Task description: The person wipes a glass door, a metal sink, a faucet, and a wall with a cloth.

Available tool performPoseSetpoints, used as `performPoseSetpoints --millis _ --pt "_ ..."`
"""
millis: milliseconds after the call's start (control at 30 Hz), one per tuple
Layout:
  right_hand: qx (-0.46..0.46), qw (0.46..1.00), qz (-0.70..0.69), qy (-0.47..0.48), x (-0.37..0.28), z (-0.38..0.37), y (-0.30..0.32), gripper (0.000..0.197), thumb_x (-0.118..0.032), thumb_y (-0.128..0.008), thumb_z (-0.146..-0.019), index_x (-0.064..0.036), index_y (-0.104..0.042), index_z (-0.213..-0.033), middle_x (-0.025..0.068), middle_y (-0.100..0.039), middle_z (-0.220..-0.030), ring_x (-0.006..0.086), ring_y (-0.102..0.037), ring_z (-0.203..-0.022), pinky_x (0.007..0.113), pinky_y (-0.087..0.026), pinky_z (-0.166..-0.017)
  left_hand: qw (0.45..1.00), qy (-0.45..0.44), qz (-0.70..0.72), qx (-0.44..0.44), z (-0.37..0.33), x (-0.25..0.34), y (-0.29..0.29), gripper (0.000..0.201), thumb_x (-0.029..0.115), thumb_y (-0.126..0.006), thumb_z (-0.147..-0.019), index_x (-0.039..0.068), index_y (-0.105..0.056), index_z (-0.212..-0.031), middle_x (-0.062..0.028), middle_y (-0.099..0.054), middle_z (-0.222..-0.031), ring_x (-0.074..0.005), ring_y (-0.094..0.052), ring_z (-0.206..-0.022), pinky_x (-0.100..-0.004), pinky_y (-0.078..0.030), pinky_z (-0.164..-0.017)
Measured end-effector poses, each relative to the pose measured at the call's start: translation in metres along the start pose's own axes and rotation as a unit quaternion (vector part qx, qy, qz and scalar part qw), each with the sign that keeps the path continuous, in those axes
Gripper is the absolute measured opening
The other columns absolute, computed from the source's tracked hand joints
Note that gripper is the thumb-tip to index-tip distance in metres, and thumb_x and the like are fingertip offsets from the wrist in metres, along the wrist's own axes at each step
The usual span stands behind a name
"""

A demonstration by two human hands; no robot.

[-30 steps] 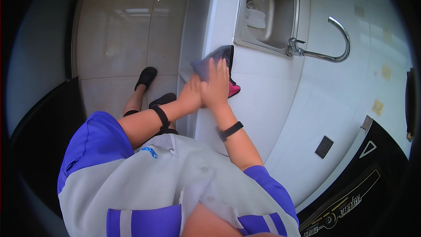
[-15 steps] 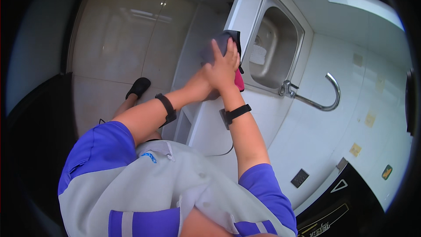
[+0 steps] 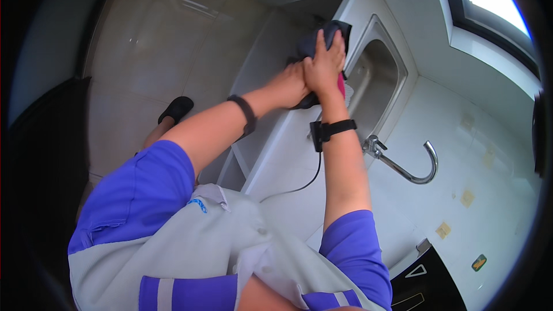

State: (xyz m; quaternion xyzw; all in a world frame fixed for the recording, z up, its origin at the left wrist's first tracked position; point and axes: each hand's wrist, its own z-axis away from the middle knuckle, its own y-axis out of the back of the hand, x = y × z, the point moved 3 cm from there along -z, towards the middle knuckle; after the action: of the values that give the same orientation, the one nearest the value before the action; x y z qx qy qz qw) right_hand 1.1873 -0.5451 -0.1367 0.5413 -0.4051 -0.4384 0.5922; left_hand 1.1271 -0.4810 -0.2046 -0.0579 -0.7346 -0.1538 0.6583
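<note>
A dark grey piece of cloth (image 3: pixel 310 46) with black edging and a pink part (image 3: pixel 341 85) lies under both my hands, at the counter edge beside the sink. My right hand (image 3: pixel 324 68) presses on top of it, fingers stretched out and the index finger apart from the others. Close against its wrist, my left hand (image 3: pixel 291 85) has its fingers curled in at the cloth's near side; the fingertips are partly hidden. Much of the cloth is covered by the hands, so its full shape does not show.
The steel sink (image 3: pixel 377 75) is set in the white counter (image 3: pixel 285 164). A curved chrome tap (image 3: pixel 412 177) rises at its near right corner. A thin cable (image 3: pixel 299 189) runs from my right wristband (image 3: pixel 337 131). Tiled floor (image 3: pixel 167 52) lies to the left.
The view has shifted. Both hands and the cloth have moved farther along the counter edge, toward the sink's far end. My left hand now sits more clearly beside the right wrist.
</note>
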Motion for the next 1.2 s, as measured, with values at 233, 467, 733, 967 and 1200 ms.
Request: performPoseSetpoints --millis 233,467,733,967,1200 --pt "0.028 0.999 0.02 0.03 0.01 -0.039 -0.007 0.065 -0.02 -0.061 -0.074 -0.0122 -0.044 -0.136 0.0199 -0.018 -0.149 0.0379 -0.017 -0.137 0.052 -0.017 -0.109 0.989 0.113 -0.069 0.069 -0.021 -0.015 -0.009 0.049 0.033 -0.044 -0.092 0.003 -0.039 -0.13 -0.0252 -0.044 -0.127 -0.0413 -0.039 -0.121 -0.0526 -0.024 -0.106" --pt "0.059 0.996 -0.022 0.057 -0.022 0.02 -0.014 0.06 -0.016 -0.06 -0.072 -0.0094 -0.051 -0.13 0.0169 -0.027 -0.148 0.0362 -0.022 -0.136 0.055 -0.015 -0.109 0.965 0.102 -0.239 -0.006 0.045 -0.009 -0.013 0.058 0.041 -0.04 -0.093 0.005 -0.031 -0.138 -0.0256 -0.034 -0.139 -0.0495 -0.027 -0.13 -0.0569 -0.021 -0.107" --pt "0.093 0.988 -0.126 -0.004 -0.049 0.152 -0.012 0.064 -0.009 -0.052 -0.069 -0.0052 -0.043 -0.133 0.0155 -0.031 -0.145 0.0346 -0.025 -0.135 0.053 -0.016 -0.109 0.973 0.174 -0.116 -0.1 0.157 0.082 -0.001 0.062 0.037 -0.042 -0.092 0.0 -0.025 -0.139 -0.0253 -0.036 -0.139 -0.0442 -0.037 -0.125 -0.049 -0.032 -0.102" --pt "0.065 0.988 -0.137 -0.03 -0.093 0.254 -0.021 0.068 -0.009 -0.053 -0.07 -0.0032 -0.039 -0.136 0.0188 -0.029 -0.145 0.0368 -0.025 -0.135 0.051 -0.018 -0.109 0.981 0.141 -0.101 -0.09 0.265 0.065 -0.037 0.054 0.031 -0.046 -0.09 0.0 -0.032 -0.131 -0.024 -0.046 -0.124 -0.0408 -0.052 -0.106 -0.0472 -0.045 -0.088" --pt "0.067 0.991 -0.105 -0.053 -0.093 0.26 -0.02 0.071 -0.012 -0.056 -0.072 -0.0058 -0.034 -0.14 0.0194 -0.027 -0.146 0.0392 -0.025 -0.134 0.051 -0.02 -0.108 0.963 0.148 -0.136 -0.182 0.256 0.064 -0.035 0.063 0.034 -0.046 -0.09 -0.005 -0.024 -0.135 -0.0259 -0.038 -0.131 -0.043 -0.043 -0.118 -0.0485 -0.041 -0.094"
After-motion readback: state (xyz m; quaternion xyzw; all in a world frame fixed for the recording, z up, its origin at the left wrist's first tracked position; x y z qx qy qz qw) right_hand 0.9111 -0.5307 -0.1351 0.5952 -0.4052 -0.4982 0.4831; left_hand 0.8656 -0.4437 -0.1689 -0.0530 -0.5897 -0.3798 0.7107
